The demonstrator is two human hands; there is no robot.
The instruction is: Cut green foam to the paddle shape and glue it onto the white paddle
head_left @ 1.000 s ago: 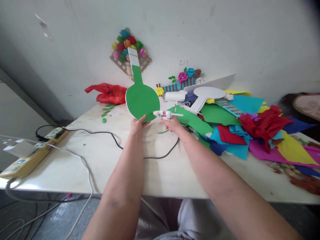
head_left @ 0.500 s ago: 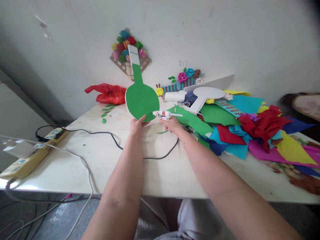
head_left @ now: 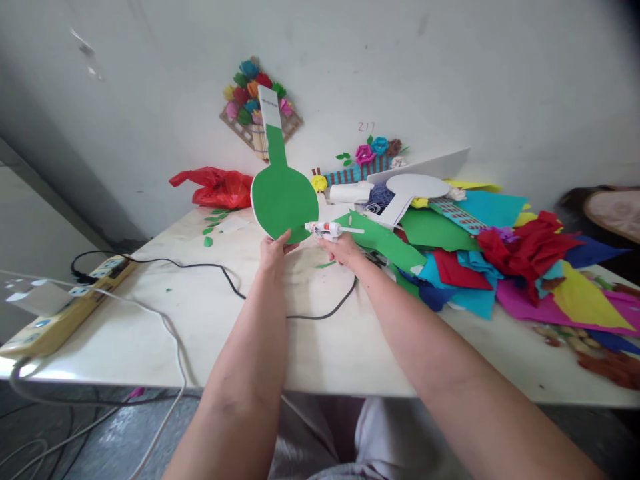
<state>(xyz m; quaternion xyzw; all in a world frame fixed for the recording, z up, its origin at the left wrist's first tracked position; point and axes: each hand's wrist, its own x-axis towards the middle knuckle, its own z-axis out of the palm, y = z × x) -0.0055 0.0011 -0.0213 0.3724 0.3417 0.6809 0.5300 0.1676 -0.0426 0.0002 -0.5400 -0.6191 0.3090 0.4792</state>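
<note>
My left hand (head_left: 277,251) is closed on the lower edge of a banjo-shaped cutout (head_left: 285,200), thumb on its front. Green paper covers the round body and part of the neck; the neck's top is bare white. The cutout stands upright, facing me. In my right hand (head_left: 344,249) is a white glue gun (head_left: 325,230), lying level, a glue stick poking out of its back end. Its nozzle points left at the lower right rim of the green disc; whether it touches, I cannot tell. My right fingers are partly hidden under the gun.
A yellow power strip (head_left: 65,310) lies on the left, with a black cord (head_left: 190,265) crossing the table. Green paper leaves (head_left: 208,241) and a red plastic bag (head_left: 217,188) are behind it. Coloured paper (head_left: 465,280) is heaped on the right. A flower craft (head_left: 255,100) hangs on the wall.
The cutout's neck has tipped slightly to the right at its top. Both hands and the glue gun stay almost where they were.
</note>
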